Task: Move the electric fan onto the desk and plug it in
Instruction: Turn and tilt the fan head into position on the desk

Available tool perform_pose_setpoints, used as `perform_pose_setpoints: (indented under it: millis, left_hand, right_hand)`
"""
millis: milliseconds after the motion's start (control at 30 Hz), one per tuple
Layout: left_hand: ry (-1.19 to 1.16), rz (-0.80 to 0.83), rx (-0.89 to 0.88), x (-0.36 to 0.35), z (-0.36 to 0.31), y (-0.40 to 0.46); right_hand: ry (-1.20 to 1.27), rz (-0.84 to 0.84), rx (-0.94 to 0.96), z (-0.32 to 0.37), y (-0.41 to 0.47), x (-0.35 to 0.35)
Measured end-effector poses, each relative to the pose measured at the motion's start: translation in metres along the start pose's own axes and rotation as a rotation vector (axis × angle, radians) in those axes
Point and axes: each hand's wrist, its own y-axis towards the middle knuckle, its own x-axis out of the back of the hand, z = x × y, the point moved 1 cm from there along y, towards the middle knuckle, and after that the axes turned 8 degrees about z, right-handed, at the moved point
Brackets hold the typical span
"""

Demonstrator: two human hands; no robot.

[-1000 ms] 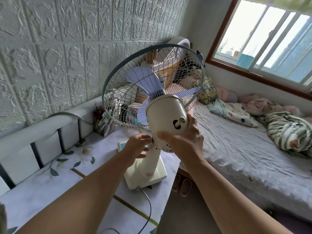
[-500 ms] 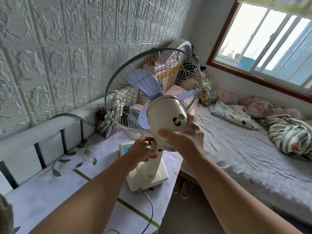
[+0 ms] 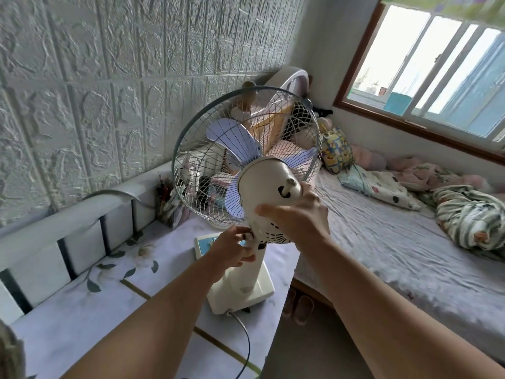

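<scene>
The cream electric fan point(image 3: 269, 181) stands with its square base point(image 3: 246, 292) on the desk point(image 3: 90, 318), near the desk's right edge. Its wire cage and pale purple blades face away from me. My right hand point(image 3: 297, 214) grips the back of the motor housing. My left hand point(image 3: 232, 248) is closed around the neck joint just under the motor. The fan's dark cord point(image 3: 244, 340) leaves the base and runs toward me over the desk; its plug is out of view.
A pen holder point(image 3: 166, 201) and clutter sit behind the fan against the textured wall. A small blue-topped box point(image 3: 205, 242) lies left of the base. A bed point(image 3: 396, 255) with bedding lies to the right, slippers point(image 3: 299, 306) on the floor between.
The fan head has tilted slightly, and my left hand has closed more tightly on the neck joint. My right hand stays on the motor housing.
</scene>
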Motion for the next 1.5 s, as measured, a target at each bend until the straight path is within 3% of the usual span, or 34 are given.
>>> perform_pose_setpoints:
  millis: [833,1000,1167,1267,1400,1467,1500]
  left_hand:
    - [0.0,-0.017,-0.009,-0.002,0.001,-0.007]
    - [-0.181,0.055,0.047,0.006,0.002,-0.006]
    - [-0.153,-0.074,0.043,0.007,0.004,0.003]
    - [0.001,-0.195,-0.098,0.009,-0.001,0.007]
    - [0.601,-0.406,-0.342,0.003,-0.008,0.008]
    - [0.676,-0.445,-0.36,0.001,-0.007,0.007]
    - [0.595,-0.459,-0.315,0.002,-0.006,0.008]
  right_hand:
    - [-0.056,0.043,-0.023,0.013,0.007,-0.003]
    - [-0.045,0.048,-0.013,0.011,0.008,-0.002]
    - [-0.054,0.036,-0.01,0.011,0.009,-0.004]
    - [-0.059,0.029,-0.017,0.01,0.009,-0.005]
    - [-0.054,0.025,-0.011,0.011,0.01,-0.005]
    - [-0.052,0.02,-0.013,0.011,0.01,-0.005]
    - [-0.05,0.021,-0.011,0.011,0.009,-0.005]
